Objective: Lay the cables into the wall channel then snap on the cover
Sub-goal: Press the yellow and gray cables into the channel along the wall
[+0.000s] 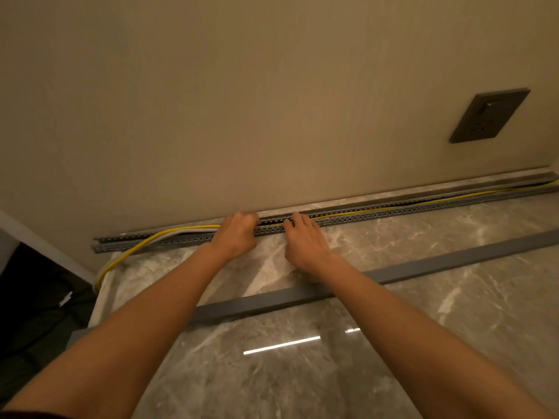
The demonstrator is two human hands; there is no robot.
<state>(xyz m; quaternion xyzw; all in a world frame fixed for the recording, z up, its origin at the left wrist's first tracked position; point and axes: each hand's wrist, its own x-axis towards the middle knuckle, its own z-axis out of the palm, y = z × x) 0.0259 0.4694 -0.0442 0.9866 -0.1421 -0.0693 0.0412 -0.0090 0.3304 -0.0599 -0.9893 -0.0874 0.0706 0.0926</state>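
Far left, a dark gap (33, 300) drops away beyond the marble counter (393, 343), where a yellow cable (133, 248) and a white cable (169, 234) climb over the edge into the grey slotted channel (378, 213) lying along the foot of the beige wall (242, 101). The left hand (237, 232) is clenched over the channel, fingers curled onto the cables and hiding them there. Just beside it, the right hand (304, 240) presses its bent fingertips (289, 220) into the channel's slotted front; what they pinch cannot be told. Rightward, the yellow cable runs on inside the channel. The grey cover (438, 261) lies loose on the counter, passing under the right forearm. A dark socket (490, 114) sits on the wall above, well apart.
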